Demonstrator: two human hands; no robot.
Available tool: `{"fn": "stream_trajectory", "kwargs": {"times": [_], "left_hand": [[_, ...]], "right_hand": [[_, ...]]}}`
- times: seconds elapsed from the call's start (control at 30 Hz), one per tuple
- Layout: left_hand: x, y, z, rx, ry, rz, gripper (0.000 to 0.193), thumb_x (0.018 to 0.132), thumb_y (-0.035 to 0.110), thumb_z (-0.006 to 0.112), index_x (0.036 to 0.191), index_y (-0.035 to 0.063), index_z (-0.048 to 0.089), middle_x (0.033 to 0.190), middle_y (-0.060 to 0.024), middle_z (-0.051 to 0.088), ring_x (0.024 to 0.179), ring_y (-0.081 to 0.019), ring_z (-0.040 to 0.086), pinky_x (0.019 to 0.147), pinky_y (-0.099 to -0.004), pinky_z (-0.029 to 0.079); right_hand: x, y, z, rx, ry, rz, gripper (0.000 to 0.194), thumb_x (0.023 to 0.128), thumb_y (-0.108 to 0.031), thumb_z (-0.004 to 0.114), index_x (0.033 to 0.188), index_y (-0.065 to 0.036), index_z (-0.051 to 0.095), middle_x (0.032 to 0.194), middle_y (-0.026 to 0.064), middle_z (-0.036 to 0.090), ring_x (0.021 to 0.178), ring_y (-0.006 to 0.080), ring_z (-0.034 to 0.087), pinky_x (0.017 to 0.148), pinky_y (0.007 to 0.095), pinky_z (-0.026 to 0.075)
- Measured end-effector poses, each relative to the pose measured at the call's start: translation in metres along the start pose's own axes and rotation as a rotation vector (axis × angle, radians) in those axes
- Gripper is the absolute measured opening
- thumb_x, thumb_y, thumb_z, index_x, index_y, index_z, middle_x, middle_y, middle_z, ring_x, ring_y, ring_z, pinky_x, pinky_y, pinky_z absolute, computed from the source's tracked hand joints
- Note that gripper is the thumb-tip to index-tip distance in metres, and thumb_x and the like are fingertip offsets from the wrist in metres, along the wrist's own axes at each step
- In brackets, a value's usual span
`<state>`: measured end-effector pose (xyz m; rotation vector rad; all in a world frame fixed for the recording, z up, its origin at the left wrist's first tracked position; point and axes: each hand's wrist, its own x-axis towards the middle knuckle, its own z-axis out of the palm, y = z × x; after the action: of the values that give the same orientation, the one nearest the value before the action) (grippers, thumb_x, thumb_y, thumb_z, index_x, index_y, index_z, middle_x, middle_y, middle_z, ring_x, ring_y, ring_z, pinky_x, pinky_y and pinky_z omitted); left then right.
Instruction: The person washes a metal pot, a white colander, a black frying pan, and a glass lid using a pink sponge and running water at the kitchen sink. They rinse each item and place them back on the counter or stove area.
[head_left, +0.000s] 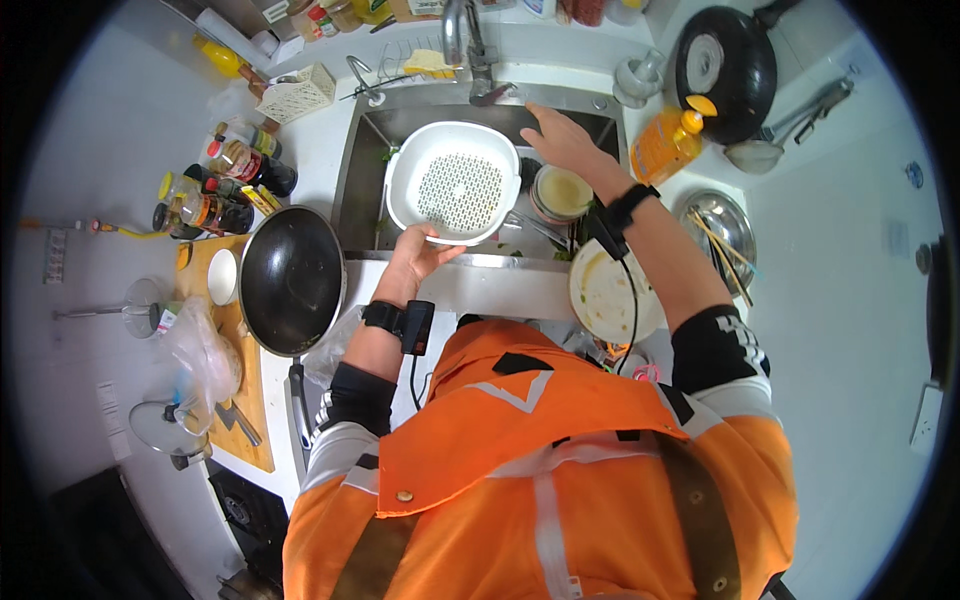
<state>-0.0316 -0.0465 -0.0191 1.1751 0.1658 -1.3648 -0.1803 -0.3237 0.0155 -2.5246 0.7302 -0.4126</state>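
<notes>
My left hand (421, 255) grips the near rim of a white plastic colander (459, 184), which is held over the left part of a stainless steel sink (364, 169). Its slotted bottom faces up towards me. My right hand (559, 136) is raised over the sink's back right, fingers apart and holding nothing, near the faucet (480, 71). Below that hand, a stack of bowls (564, 193) stands in the sink, the top one with yellowish liquid or residue. Bits of green leaf lie on the sink floor. Both wrists wear black straps with small cabled devices.
A black wok (292, 281) partly overlaps a wooden cutting board (251, 427) bearing a cleaver (238, 424). Sauce bottles (251, 165) line the left. To the right stand an orange soap bottle (666, 142), a soiled plate (611, 292) and a steel bowl with chopsticks (716, 214).
</notes>
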Motion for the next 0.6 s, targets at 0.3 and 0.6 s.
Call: {"fn": "stream_trajectory", "kwargs": {"times": [0.3, 0.6], "left_hand": [[0.039, 0.017, -0.025, -0.03, 0.115, 0.032, 0.044, 0.079, 0.002, 0.047, 0.123, -0.0012, 0.043, 0.122, -0.0163, 0.05, 0.112, -0.0346, 0.055, 0.084, -0.052, 0.055], [0.061, 0.03, -0.016, 0.057, 0.187, 0.081, 0.052, 0.08, 0.015, 0.064, 0.127, 0.0038, 0.046, 0.125, -0.0128, 0.049, 0.112, -0.0292, 0.051, 0.084, -0.0469, 0.054]], "right_hand": [[0.118, 0.024, 0.059, 0.044, -0.077, 0.135, 0.051, 0.093, -0.027, 0.051, 0.134, 0.003, 0.048, 0.13, 0.0258, 0.054, 0.122, 0.0384, 0.052, 0.102, 0.0414, 0.041], [0.019, -0.006, 0.07, 0.121, -0.199, 0.447, 0.053, 0.084, -0.053, 0.062, 0.096, -0.001, 0.062, 0.093, 0.0198, 0.068, 0.09, 0.0358, 0.065, 0.081, 0.0447, 0.049]]}}
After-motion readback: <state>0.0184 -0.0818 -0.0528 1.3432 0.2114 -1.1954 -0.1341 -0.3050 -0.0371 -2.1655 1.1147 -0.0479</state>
